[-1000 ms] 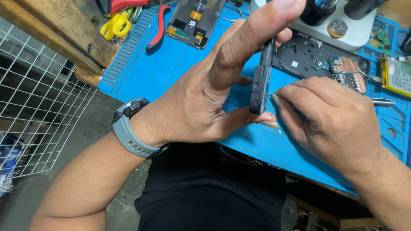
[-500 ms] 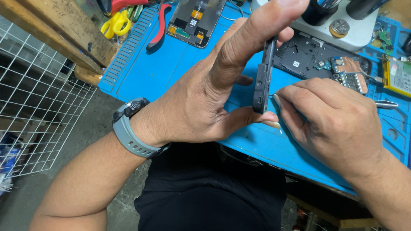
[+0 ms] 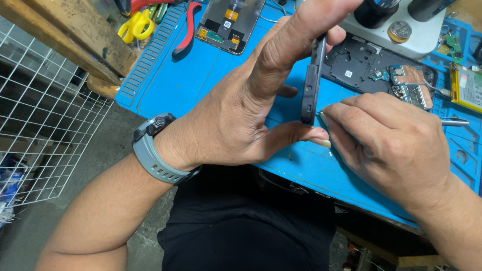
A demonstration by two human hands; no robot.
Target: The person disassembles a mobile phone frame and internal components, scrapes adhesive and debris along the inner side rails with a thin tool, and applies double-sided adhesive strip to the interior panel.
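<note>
My left hand [image 3: 251, 105] holds a dark phone frame [image 3: 312, 80] upright on its edge, thumb under its lower end and fingers along its top. A grey wristwatch [image 3: 153, 148] sits on that wrist. My right hand [image 3: 386, 145] pinches a thin metal tool [image 3: 454, 122] whose tip meets the frame's lower edge; the tip itself is mostly hidden by my fingers. Both hands hover over a blue work mat [image 3: 201, 75].
On the mat lie an opened phone back with circuit boards [image 3: 381, 70], a phone screen panel [image 3: 228, 22], red-handled pliers [image 3: 186, 32], yellow scissors [image 3: 134, 24] and a battery [image 3: 467, 85]. A white tray [image 3: 396, 30] stands behind. A wire grid [image 3: 45, 110] is at the left.
The phone frame and my left hand have shifted slightly; my right hand stays at the frame's lower edge with the tool.
</note>
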